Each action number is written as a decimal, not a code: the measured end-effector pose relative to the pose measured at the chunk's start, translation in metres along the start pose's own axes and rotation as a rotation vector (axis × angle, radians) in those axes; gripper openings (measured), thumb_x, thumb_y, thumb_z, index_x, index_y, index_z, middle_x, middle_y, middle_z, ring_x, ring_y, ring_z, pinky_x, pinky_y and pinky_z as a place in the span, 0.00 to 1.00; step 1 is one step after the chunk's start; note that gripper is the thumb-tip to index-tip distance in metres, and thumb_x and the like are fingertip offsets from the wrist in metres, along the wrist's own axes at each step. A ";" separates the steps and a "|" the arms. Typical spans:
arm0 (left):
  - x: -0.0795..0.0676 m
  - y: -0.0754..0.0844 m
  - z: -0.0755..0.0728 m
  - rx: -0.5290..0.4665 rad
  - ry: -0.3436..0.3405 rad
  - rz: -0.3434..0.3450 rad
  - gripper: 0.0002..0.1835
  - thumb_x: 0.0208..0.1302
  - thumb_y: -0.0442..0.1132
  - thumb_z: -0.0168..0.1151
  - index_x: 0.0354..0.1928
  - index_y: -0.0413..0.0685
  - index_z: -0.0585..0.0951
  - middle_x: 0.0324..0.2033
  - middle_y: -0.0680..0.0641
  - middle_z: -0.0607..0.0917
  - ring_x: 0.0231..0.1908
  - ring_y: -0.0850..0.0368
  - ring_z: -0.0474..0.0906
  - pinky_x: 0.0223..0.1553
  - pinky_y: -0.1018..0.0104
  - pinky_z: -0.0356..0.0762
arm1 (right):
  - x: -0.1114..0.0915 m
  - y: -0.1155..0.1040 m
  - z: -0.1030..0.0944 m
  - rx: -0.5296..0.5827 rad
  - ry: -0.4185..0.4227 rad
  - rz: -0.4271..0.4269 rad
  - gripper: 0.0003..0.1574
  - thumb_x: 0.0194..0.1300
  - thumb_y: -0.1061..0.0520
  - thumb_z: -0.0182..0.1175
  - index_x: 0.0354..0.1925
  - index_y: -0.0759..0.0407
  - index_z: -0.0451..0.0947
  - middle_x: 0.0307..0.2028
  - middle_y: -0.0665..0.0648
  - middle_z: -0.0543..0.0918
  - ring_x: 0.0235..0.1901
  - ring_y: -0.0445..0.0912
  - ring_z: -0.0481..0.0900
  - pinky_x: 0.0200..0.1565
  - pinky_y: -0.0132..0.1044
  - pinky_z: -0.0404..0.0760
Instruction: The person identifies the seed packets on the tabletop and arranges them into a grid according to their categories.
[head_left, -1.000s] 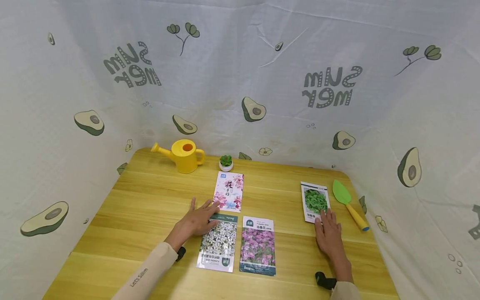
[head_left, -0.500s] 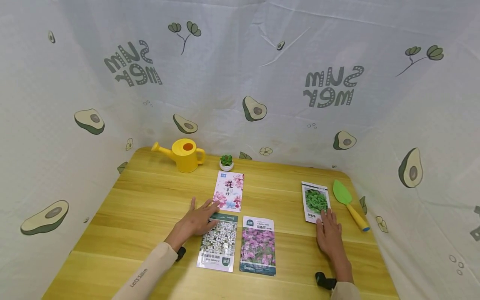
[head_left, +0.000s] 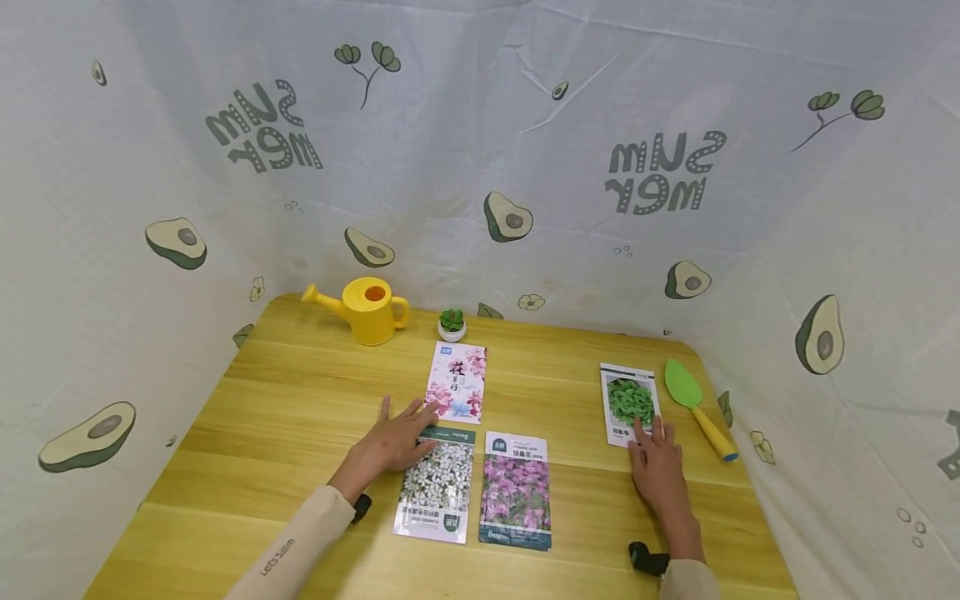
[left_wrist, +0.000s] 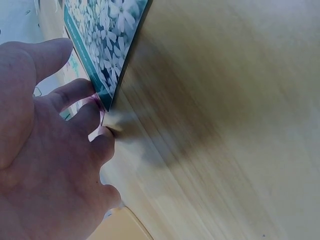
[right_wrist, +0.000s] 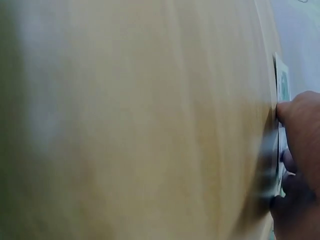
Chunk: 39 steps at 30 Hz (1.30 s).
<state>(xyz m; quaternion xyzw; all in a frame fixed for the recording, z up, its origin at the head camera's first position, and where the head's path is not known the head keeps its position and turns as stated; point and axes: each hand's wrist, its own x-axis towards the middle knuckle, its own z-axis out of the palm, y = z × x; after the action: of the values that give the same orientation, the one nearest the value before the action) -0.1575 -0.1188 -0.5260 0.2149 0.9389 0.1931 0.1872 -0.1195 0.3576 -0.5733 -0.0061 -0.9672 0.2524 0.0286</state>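
In the head view my left hand (head_left: 390, 441) lies with spread fingers at the top left of the white-flower seed packet (head_left: 437, 486). Its fingertips reach the lower edge of a pink blossom seed packet (head_left: 457, 382). The left wrist view shows fingers beside the corner of the white-flower packet (left_wrist: 107, 37). At the right, my right hand (head_left: 659, 468) rests its fingertips on the lower part of a green-leaf seed packet (head_left: 628, 402). The right wrist view has the thumb (right_wrist: 285, 113) against that packet's edge; the other fingers are partly hidden.
A purple-flower seed packet (head_left: 515, 492) lies between the hands. Along the back stand a yellow watering can (head_left: 369, 313) and a small potted succulent (head_left: 452, 325). A green trowel (head_left: 697, 407) with a yellow handle lies right of the right hand. Patterned cloth surrounds the wooden table.
The right hand's fingers have shifted, with one reaching further up the green-leaf packet, which has slid very slightly left. My left hand stays where it was.
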 end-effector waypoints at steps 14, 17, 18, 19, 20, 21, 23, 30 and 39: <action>0.002 -0.008 0.005 -0.042 -0.003 0.011 0.30 0.82 0.49 0.59 0.79 0.45 0.72 0.84 0.44 0.62 0.85 0.42 0.50 0.80 0.28 0.24 | 0.012 0.000 -0.010 0.006 -0.074 -0.018 0.35 0.84 0.56 0.56 0.74 0.82 0.64 0.77 0.86 0.52 0.78 0.83 0.44 0.72 0.83 0.44; 0.003 -0.010 0.007 -0.040 -0.002 0.008 0.30 0.82 0.50 0.59 0.79 0.46 0.72 0.84 0.45 0.62 0.85 0.42 0.50 0.80 0.28 0.25 | 0.014 0.000 -0.011 0.002 -0.097 -0.015 0.36 0.84 0.56 0.56 0.75 0.82 0.63 0.77 0.86 0.51 0.78 0.82 0.43 0.73 0.82 0.45; 0.004 -0.011 0.009 -0.034 -0.003 0.006 0.31 0.82 0.51 0.59 0.79 0.47 0.72 0.84 0.45 0.61 0.85 0.43 0.49 0.80 0.28 0.25 | 0.014 0.000 -0.011 0.001 -0.098 -0.017 0.35 0.84 0.57 0.56 0.74 0.82 0.63 0.77 0.86 0.51 0.79 0.81 0.42 0.73 0.82 0.45; 0.004 -0.011 0.010 -0.034 -0.001 0.006 0.30 0.82 0.51 0.59 0.79 0.47 0.73 0.84 0.46 0.61 0.85 0.43 0.50 0.80 0.27 0.26 | 0.014 -0.001 -0.011 -0.001 -0.093 -0.020 0.35 0.83 0.57 0.56 0.74 0.82 0.64 0.77 0.86 0.52 0.79 0.81 0.42 0.73 0.82 0.44; 0.005 -0.012 0.011 -0.032 0.003 0.007 0.30 0.82 0.51 0.59 0.79 0.48 0.73 0.84 0.46 0.60 0.85 0.44 0.50 0.80 0.27 0.26 | 0.014 -0.002 -0.011 -0.004 -0.088 -0.024 0.34 0.83 0.58 0.57 0.73 0.82 0.65 0.77 0.86 0.52 0.79 0.82 0.41 0.73 0.82 0.44; 0.005 -0.013 0.012 -0.034 0.008 0.006 0.30 0.82 0.51 0.59 0.79 0.48 0.73 0.85 0.47 0.60 0.85 0.44 0.49 0.80 0.27 0.26 | 0.015 -0.002 -0.011 -0.008 -0.083 -0.031 0.34 0.82 0.59 0.57 0.73 0.83 0.65 0.76 0.86 0.53 0.79 0.82 0.41 0.73 0.82 0.44; 0.006 -0.013 0.013 -0.031 0.012 0.010 0.30 0.82 0.51 0.58 0.79 0.49 0.73 0.85 0.48 0.60 0.85 0.45 0.49 0.80 0.27 0.25 | 0.015 -0.003 -0.011 -0.019 -0.064 -0.049 0.32 0.81 0.61 0.59 0.71 0.83 0.67 0.76 0.87 0.54 0.78 0.83 0.41 0.72 0.83 0.45; 0.005 -0.012 0.012 -0.046 0.012 0.022 0.30 0.82 0.50 0.59 0.78 0.45 0.73 0.85 0.46 0.59 0.85 0.42 0.49 0.80 0.27 0.25 | 0.019 -0.002 -0.009 -0.006 -0.068 -0.056 0.33 0.80 0.60 0.61 0.71 0.83 0.68 0.77 0.83 0.55 0.79 0.80 0.46 0.74 0.80 0.50; 0.012 -0.019 0.019 -0.044 0.022 0.010 0.30 0.82 0.52 0.60 0.79 0.48 0.73 0.85 0.49 0.60 0.85 0.45 0.48 0.79 0.26 0.27 | 0.021 0.002 -0.006 0.026 -0.086 -0.049 0.36 0.80 0.60 0.60 0.74 0.82 0.64 0.78 0.81 0.56 0.79 0.77 0.50 0.74 0.75 0.55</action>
<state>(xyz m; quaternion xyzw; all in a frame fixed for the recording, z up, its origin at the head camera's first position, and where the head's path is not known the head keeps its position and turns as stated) -0.1654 -0.1239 -0.5535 0.2132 0.9353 0.2171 0.1805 -0.1405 0.3628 -0.5679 0.0287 -0.9640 0.2644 -0.0067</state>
